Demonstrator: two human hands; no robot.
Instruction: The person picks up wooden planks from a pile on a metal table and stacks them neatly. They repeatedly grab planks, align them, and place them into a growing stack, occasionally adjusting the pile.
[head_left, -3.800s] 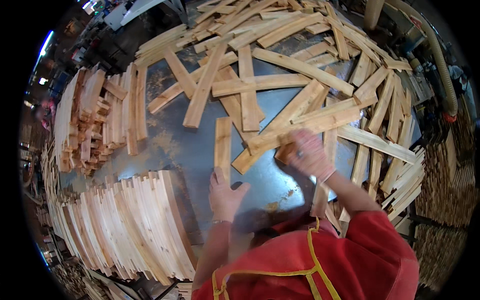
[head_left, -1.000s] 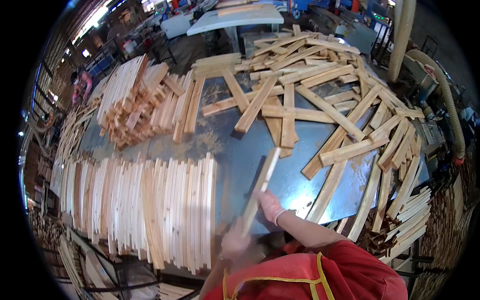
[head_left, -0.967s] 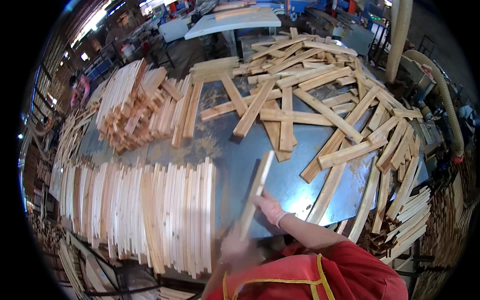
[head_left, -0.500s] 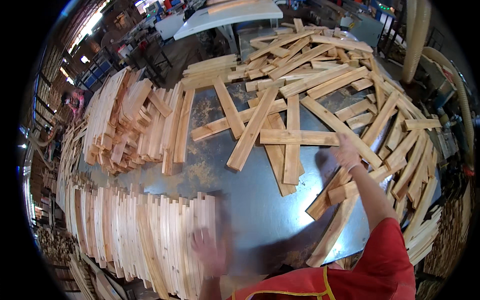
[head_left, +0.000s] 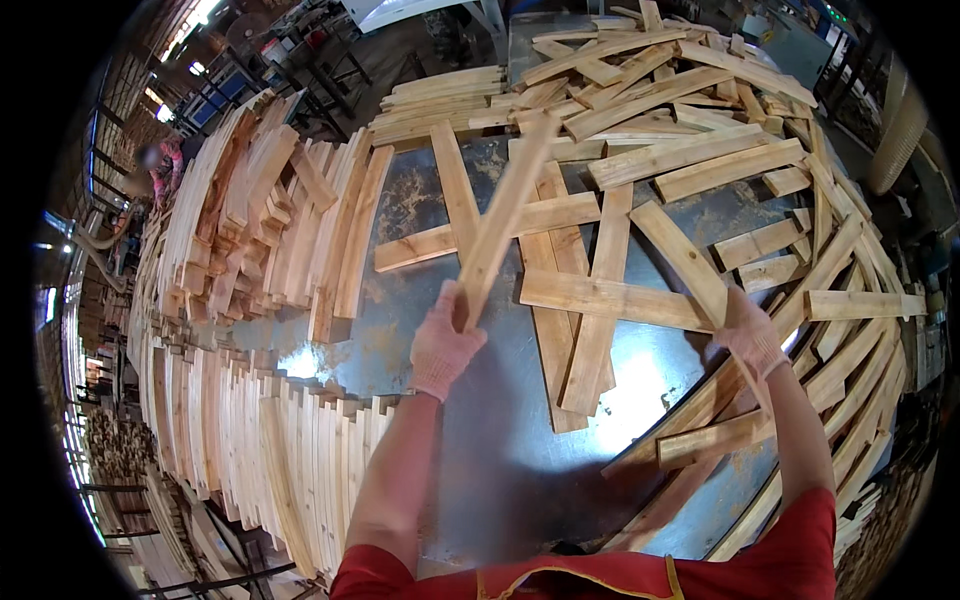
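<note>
My left hand [head_left: 446, 346], in what looks like a pale glove, is closed around the near end of a wooden board [head_left: 505, 218]. That board slants up and away, over two other boards that lie crossed. On the right, my right hand [head_left: 750, 332] is wrapped round the near end of another board [head_left: 683, 252], which points up and to the left. Beside that hand lies a horizontal board [head_left: 610, 297], across two boards set lengthwise [head_left: 600, 350]. My right fingers are partly hidden behind the wood.
Loose boards pile up on the metal table [head_left: 490, 430] at the far side [head_left: 640, 100] and right [head_left: 860, 300]. Stacked boards [head_left: 250, 220] stand at left, with a tight row of pale strips [head_left: 290, 450] nearer me. Another person [head_left: 165, 170] is at far left.
My left hand has moved from the pale strips up to a crossed board and closed on it. My right hand has shifted from the horizontal board to the slanted one beside it.
</note>
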